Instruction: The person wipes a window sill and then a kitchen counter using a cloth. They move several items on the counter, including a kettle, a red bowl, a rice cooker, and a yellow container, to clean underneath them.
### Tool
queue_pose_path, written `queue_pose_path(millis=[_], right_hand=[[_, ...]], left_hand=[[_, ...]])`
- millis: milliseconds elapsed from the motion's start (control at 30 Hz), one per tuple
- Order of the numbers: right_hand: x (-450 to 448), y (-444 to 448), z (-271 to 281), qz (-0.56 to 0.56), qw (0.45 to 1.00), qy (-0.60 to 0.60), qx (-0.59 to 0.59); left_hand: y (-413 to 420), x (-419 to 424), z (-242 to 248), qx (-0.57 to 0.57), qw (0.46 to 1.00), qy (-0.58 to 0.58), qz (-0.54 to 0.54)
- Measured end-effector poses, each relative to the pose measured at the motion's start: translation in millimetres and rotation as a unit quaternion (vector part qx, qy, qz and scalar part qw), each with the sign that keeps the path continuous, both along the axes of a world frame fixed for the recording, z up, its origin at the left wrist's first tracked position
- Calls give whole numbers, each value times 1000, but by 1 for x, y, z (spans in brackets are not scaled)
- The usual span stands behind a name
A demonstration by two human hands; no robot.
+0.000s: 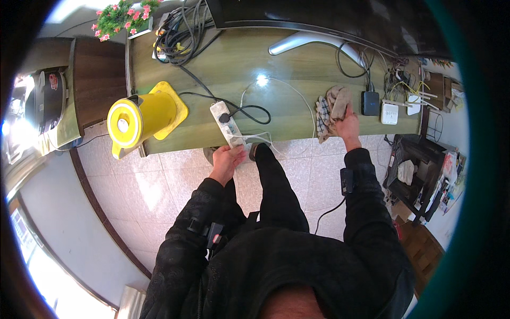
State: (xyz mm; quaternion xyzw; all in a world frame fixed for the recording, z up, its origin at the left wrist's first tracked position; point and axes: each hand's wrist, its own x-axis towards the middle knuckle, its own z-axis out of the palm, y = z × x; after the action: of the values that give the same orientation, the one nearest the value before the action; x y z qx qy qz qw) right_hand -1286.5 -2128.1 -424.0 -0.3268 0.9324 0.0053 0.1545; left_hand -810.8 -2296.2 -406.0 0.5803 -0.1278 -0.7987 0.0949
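My left hand (228, 160) grips the near end of a white power strip (225, 121) that lies slantwise over the front edge of a green cabinet top (287, 95). A black plug (224, 118) and a white plug sit in the strip. To the right, my right hand (348, 125) holds a crumpled brownish cloth (338, 101) against the surface, and a checked part of the cloth bundle lies beside it. A yellow electric kettle (155, 113) stands at the left on a yellow square base (175, 107).
Coiled black cable (187, 40) and a potted pink-flowered plant (127, 18) are at the back left. A television (318, 18) on a silver stand (303, 40) spans the back. A black box (370, 103) and a white router box (389, 114) stand right. A thin white cord (306, 103) loops past the front edge.
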Motion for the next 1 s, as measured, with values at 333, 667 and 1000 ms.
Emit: queue_pose_path(millis=[333,667,1000], right_hand=[[116,-13,4,96,982,-76,-141],[197,-163,18,262,905,-261,-211],[67,-125,8,89,991,-27,-92]], left_hand=[[-21,2,41,-42,999,14,-28],[-23,39,32,-43,997,64,0],[-9,21,-3,-68,997,37,-22]])
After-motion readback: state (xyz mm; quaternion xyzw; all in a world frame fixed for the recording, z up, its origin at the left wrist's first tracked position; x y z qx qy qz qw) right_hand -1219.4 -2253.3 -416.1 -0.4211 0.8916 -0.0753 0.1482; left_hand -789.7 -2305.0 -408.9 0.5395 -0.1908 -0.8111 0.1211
